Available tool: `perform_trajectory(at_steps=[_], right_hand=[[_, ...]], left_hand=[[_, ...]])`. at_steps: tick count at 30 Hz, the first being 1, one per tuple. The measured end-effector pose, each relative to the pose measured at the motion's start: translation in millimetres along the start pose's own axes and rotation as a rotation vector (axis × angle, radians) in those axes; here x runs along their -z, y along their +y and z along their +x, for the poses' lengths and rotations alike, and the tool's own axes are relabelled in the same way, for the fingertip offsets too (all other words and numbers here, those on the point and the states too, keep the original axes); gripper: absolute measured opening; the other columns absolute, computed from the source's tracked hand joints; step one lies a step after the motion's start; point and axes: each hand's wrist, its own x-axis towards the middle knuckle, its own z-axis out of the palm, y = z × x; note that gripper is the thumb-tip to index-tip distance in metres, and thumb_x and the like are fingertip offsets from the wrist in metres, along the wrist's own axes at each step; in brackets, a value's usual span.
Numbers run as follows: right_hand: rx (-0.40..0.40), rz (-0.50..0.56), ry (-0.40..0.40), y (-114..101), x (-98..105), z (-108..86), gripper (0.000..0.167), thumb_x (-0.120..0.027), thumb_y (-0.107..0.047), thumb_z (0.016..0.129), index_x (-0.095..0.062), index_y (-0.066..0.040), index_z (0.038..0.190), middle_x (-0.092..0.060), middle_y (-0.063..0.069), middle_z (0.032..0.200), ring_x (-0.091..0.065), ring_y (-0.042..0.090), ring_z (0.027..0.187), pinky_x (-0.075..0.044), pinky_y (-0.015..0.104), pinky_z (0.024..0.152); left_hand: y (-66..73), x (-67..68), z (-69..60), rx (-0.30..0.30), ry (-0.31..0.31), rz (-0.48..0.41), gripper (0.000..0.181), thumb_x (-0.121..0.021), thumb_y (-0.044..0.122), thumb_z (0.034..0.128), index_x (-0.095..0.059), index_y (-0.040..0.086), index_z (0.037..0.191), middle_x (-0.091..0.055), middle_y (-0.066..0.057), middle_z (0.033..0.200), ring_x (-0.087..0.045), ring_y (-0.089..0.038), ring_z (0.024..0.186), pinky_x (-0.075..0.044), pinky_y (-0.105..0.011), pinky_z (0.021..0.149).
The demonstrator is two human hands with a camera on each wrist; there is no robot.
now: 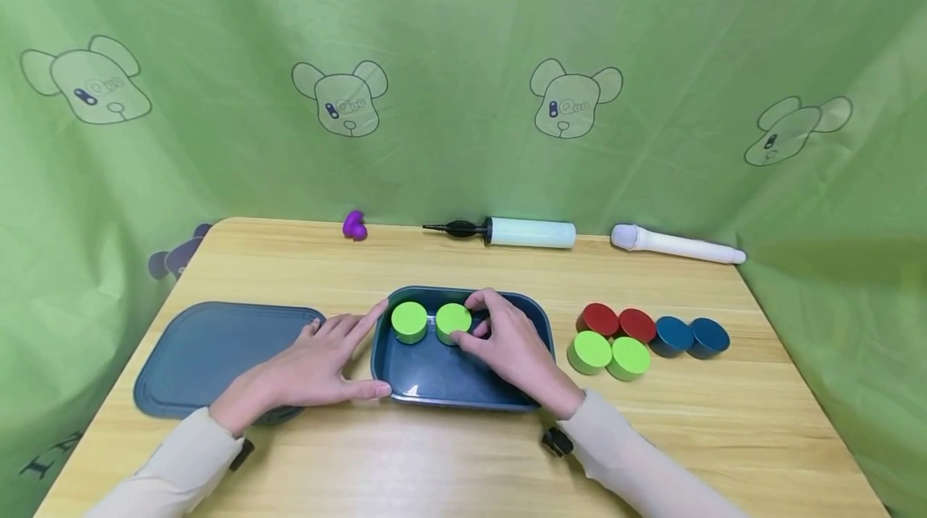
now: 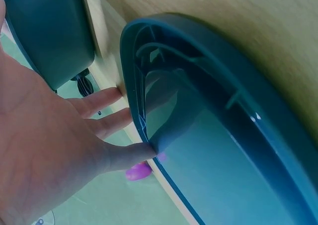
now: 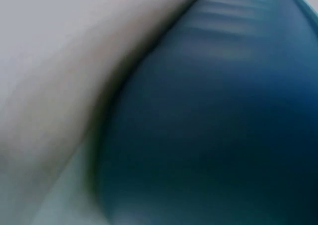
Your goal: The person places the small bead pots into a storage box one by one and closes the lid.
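A dark blue rectangular box (image 1: 449,381) lies at the middle of the table with two green round blocks inside. The right hand (image 1: 510,341) reaches over its right side and pinches the right green block (image 1: 453,320) between thumb and fingers. The other green block (image 1: 409,318) sits beside it, to the left. The left hand (image 1: 319,365) is spread at the box's left end, thumb and index finger at the rim. Its other fingers extend to the edge of the dark blue lid (image 2: 238,155). The right wrist view is blurred, filled mostly by a dark blue surface (image 3: 208,115).
Right of the box stand two red blocks (image 1: 598,319), two blue blocks (image 1: 673,336) and two more green blocks (image 1: 590,352). Along the back edge lie a purple object (image 1: 355,226), a hand pump (image 1: 532,232) and a white stick-shaped object (image 1: 681,245). A green curtain (image 1: 463,35) hangs behind.
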Motion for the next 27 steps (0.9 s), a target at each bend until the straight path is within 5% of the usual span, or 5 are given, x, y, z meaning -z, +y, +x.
perform_trajectory(at_steps=[10, 20, 27], right_hand=[[-0.013, 0.05, 0.033, -2.6, 22.1, -4.4, 0.046, -0.086, -0.027, 0.097, -0.062, -0.012, 0.133, -0.07, 0.009, 0.131, -0.071, 0.015, 0.094, -0.058, 0.041, 0.085], [0.011, 0.07, 0.104, 2.5, 49.1, -20.5, 0.044, -0.085, -0.026, 0.098, -0.062, -0.009, 0.132, -0.074, 0.006, 0.102, -0.067, 0.018, 0.079, -0.058, 0.035, 0.071], [0.016, 0.053, 0.161, 12.5, 69.8, -35.0, 0.04, -0.084, -0.024, 0.1, -0.064, -0.009, 0.131, -0.074, 0.007, 0.104, -0.07, 0.022, 0.087, -0.059, 0.033, 0.076]], left_hand=[[-0.4, 1.0, -1.0, 0.003, 0.002, 0.005, 0.116, -0.062, 0.083, 0.0944, -0.003, 0.029, 0.178, -0.042, -0.022, 0.167, -0.039, -0.045, 0.154, -0.017, -0.085, 0.117], [0.0, -1.0, -0.2, -0.001, 0.002, -0.003, 0.115, -0.061, 0.084, 0.0943, -0.002, 0.031, 0.178, -0.042, -0.021, 0.167, -0.039, -0.044, 0.154, -0.016, -0.085, 0.116], [0.2, -1.3, 0.8, 0.006, -0.006, 0.007, 0.117, -0.061, 0.085, 0.0934, -0.001, 0.031, 0.178, -0.041, -0.02, 0.168, -0.037, -0.043, 0.155, -0.016, -0.084, 0.118]])
